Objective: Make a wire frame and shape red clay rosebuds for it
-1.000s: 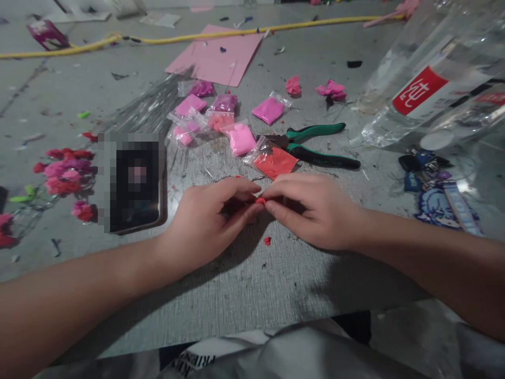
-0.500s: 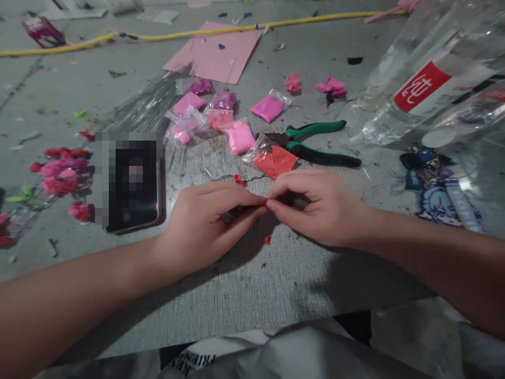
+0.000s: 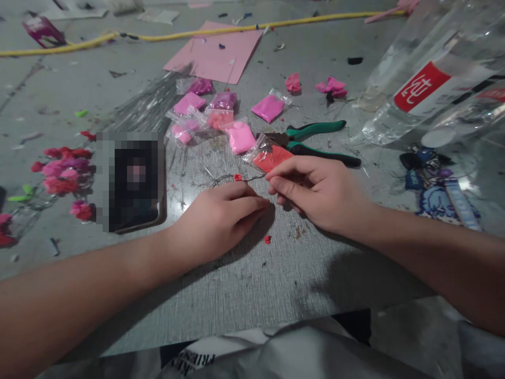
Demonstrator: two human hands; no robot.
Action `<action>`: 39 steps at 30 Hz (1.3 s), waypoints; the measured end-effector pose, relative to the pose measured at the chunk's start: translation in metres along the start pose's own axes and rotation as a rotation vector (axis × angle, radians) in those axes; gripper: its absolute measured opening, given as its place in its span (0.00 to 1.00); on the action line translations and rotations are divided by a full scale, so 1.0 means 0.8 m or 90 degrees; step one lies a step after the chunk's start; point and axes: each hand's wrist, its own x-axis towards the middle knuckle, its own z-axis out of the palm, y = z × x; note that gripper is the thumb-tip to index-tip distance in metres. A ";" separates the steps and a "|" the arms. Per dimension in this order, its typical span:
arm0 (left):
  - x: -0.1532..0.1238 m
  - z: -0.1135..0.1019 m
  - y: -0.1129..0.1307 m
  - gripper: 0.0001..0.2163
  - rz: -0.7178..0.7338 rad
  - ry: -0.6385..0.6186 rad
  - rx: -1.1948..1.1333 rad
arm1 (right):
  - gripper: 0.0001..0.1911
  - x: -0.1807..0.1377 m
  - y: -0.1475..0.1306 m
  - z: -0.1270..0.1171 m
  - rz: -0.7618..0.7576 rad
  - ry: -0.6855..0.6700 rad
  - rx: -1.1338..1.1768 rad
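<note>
My left hand (image 3: 224, 217) rests low over the grey table, its fingers pressed together; what they hold, if anything, is hidden. Just across from it, my right hand (image 3: 319, 192) has thumb and index finger closed in a pinch. I cannot make out anything between them. A twisted wire (image 3: 252, 179) lies behind the hands, its right end meeting the right fingertips in view. On the wire sits a small red clay flower (image 3: 237, 178). A red clay crumb (image 3: 267, 239) lies in front of the hands. Beyond my right hand is a bag of red clay (image 3: 273, 157).
Green-handled pliers (image 3: 315, 142) lie behind the right hand. Several bags of pink clay (image 3: 241, 138) are farther back, near a bundle of thin wires (image 3: 142, 105). A phone (image 3: 138, 210) and clay flowers (image 3: 63, 171) are at left. Plastic bottles (image 3: 422, 87) lie at right.
My hands have come apart at the fingertips. The right hand has risen slightly toward the bag of red clay, and the left fingers have curled lower.
</note>
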 end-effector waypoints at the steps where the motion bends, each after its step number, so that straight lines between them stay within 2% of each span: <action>1: 0.001 0.001 0.000 0.06 -0.010 -0.002 0.008 | 0.06 0.001 0.000 0.000 -0.011 0.002 -0.013; 4: 0.003 -0.002 0.003 0.04 -0.052 0.002 0.019 | 0.02 0.003 0.002 -0.002 -0.090 0.014 -0.085; 7: 0.006 -0.011 0.009 0.03 -0.132 0.016 -0.040 | 0.05 0.003 0.003 -0.005 -0.196 0.014 -0.161; 12: 0.009 -0.020 0.023 0.07 -0.387 0.031 -0.378 | 0.07 -0.001 0.003 -0.006 -0.280 0.012 -0.217; 15: 0.010 -0.019 0.028 0.08 -0.461 0.042 -0.486 | 0.06 -0.004 0.000 -0.006 -0.279 0.020 -0.251; 19: 0.010 -0.019 0.030 0.07 -0.470 0.049 -0.500 | 0.04 -0.005 -0.002 -0.006 -0.254 -0.008 -0.244; 27: 0.012 -0.017 0.031 0.06 -0.492 0.082 -0.535 | 0.03 -0.003 0.002 -0.008 -0.335 -0.039 -0.270; 32: 0.012 -0.016 0.031 0.12 -0.461 0.092 -0.533 | 0.07 -0.002 0.002 -0.010 -0.363 -0.108 -0.290; 36: 0.011 -0.015 0.029 0.14 -0.396 0.051 -0.519 | 0.06 -0.003 -0.005 -0.009 -0.307 -0.163 -0.273; 39: 0.011 -0.016 0.027 0.12 -0.357 0.055 -0.453 | 0.03 -0.007 -0.010 -0.006 -0.180 -0.114 -0.178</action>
